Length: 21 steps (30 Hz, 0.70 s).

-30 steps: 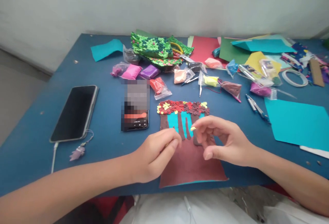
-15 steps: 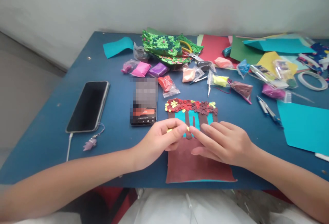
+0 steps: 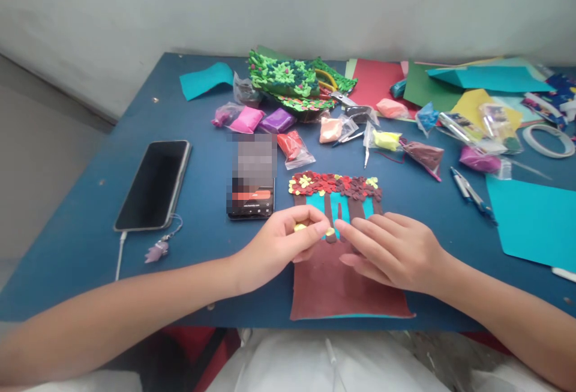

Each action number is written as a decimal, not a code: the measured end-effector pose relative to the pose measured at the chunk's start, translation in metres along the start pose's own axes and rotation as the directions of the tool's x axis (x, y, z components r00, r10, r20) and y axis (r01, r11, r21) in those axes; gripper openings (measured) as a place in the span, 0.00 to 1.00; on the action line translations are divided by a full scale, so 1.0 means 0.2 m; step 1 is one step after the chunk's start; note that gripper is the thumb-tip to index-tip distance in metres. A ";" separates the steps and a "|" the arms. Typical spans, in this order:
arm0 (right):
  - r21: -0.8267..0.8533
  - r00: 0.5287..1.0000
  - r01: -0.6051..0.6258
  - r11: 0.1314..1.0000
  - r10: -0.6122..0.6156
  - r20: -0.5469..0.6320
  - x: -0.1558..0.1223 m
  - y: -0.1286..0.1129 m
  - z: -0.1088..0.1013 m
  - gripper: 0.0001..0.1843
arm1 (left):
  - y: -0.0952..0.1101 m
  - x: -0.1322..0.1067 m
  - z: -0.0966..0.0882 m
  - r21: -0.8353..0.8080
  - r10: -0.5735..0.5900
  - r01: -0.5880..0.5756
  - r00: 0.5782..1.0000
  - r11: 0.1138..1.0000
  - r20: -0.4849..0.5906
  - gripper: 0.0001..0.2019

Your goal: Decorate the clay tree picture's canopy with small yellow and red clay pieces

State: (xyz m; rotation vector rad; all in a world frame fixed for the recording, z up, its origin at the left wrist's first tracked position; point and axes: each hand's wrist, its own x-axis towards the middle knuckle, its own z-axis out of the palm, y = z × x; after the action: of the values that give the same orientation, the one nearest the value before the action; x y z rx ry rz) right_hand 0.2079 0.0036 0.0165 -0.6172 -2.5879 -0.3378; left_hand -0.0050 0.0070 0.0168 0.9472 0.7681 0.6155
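Low over the picture (image 3: 353,290), 2 hands face each other. The left hand (image 3: 288,239) is curled, its thumb and index finger pinching yellow clay (image 3: 300,227); a small yellow bit (image 3: 330,232) shows at those fingertips. The right hand (image 3: 393,248) is palm down with its fingers loosely spread, the index tip just beside that bit; whether they touch, I cannot tell. The picture lies flat near the front edge of the blue table (image 3: 85,224), its flowers (image 3: 335,185) along the top, brown trunks below them and a wide brown area nearest the person. To the left lie 2 phones, the larger (image 3: 153,185) with a charm (image 3: 156,252) beside it, the smaller (image 3: 252,207) near the left hand. Beyond the picture are a red bag (image 3: 292,147), a yellow bag (image 3: 386,140) and a brown bag (image 3: 423,156). A blue sheet (image 3: 535,224) lies at right.
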 end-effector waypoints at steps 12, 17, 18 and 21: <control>0.230 0.943 -0.233 0.945 0.277 -0.183 0.04 -0.12 0.02 0.06 | -0.02 -0.01 0.04 -0.066 -0.034 0.029 0.996 0.997 -0.077 0.14; 0.084 0.959 -0.086 0.993 0.105 -0.264 0.05 -0.10 0.01 0.06 | -0.04 -0.02 0.04 -0.178 -0.122 0.124 0.992 0.976 0.021 0.13; 0.090 0.959 -0.087 0.992 0.108 -0.260 0.04 -0.10 0.01 0.04 | -0.04 -0.02 0.04 -0.198 -0.131 0.137 0.990 0.971 0.042 0.12; 0.130 0.958 -0.120 0.984 0.149 -0.244 0.04 -0.10 0.01 0.03 | -0.04 -0.02 0.04 -0.252 -0.147 0.165 0.985 0.953 0.090 0.11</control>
State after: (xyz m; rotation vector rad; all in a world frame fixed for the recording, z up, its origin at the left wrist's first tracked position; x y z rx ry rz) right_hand 0.1920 -0.0102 0.0154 -0.6597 -2.2903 -0.2074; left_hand 0.0008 -0.0034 0.0150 0.6574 0.6732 0.5259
